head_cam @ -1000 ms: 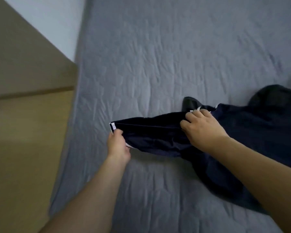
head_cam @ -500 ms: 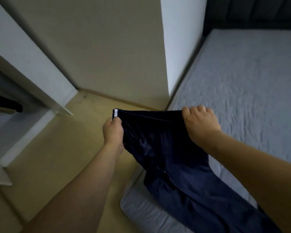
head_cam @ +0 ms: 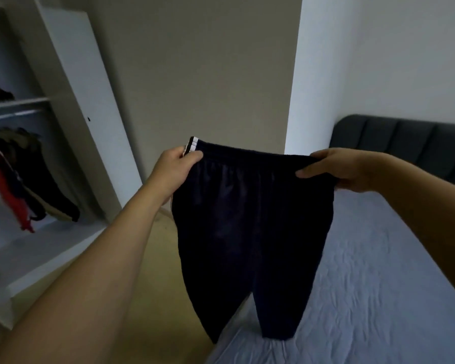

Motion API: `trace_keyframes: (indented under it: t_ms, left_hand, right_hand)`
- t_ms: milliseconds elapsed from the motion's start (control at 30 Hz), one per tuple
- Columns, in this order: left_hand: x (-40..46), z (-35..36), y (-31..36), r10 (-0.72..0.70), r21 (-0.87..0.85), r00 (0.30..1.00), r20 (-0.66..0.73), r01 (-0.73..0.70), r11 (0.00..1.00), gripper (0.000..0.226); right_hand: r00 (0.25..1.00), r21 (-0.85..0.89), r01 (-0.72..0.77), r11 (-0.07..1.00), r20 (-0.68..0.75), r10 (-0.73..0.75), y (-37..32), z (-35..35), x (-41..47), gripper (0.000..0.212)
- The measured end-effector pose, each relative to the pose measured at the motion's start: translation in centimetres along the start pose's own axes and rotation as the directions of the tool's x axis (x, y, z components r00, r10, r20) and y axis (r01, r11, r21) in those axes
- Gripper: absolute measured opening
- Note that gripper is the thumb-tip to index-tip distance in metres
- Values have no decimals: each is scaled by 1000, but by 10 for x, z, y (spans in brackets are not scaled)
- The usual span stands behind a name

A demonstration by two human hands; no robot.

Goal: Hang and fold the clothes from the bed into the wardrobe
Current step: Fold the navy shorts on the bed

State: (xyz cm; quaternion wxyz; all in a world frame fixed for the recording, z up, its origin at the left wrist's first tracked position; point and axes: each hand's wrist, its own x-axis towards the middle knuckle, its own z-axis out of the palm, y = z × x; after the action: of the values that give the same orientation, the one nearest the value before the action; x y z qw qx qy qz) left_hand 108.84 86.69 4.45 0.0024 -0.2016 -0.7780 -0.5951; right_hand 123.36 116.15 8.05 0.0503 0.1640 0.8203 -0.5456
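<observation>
A pair of dark navy trousers (head_cam: 250, 232) with white side stripes hangs in the air in front of me, its legs dangling over the bed's edge. My left hand (head_cam: 172, 170) pinches the left end of the elastic waistband at the stripes. My right hand (head_cam: 339, 168) grips the right end of the waistband, so the band is stretched flat between both hands. The open white wardrobe (head_cam: 71, 106) stands at the left, with several hung clothes (head_cam: 19, 174) below a shelf.
The bed (head_cam: 378, 285) with a grey sheet fills the lower right, with a dark padded headboard (head_cam: 405, 143) behind it. A beige wall and a white corner stand straight ahead. Wooden floor (head_cam: 155, 258) lies between bed and wardrobe.
Both hands have lifted the trousers off the bed and raised them to chest height. My view has swung up and left from the mattress toward the wardrobe and wall.
</observation>
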Motion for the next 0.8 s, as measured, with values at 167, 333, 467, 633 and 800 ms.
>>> trace_keyframes:
  t_ms: [167,333,467,633,800]
  left_hand:
    - [-6,-33,29,-56,-225,997,58,68,972,16]
    - [-25,-47,54,95,-461,899,427,126,878,43]
    - [-42,-25,80,347,-633,758,552,110,766,61]
    - [-49,-14,95,445,-739,808,386,-17,673,23]
    - [-34,-45,100,284,-658,959,9,-208,724,11]
  right_hand:
    - [984,379,173,909,-24,-177,-17,4,0,34]
    - [960,383,261,886,-196,-198,-29,37,14,19]
    - [954,333,261,906,-230,-191,-46,56,20,17]
    - [976,450,194,871,-177,-126,-63,59,14,27]
    - [968,442,248,862,-79,-238,-72,52,4,21]
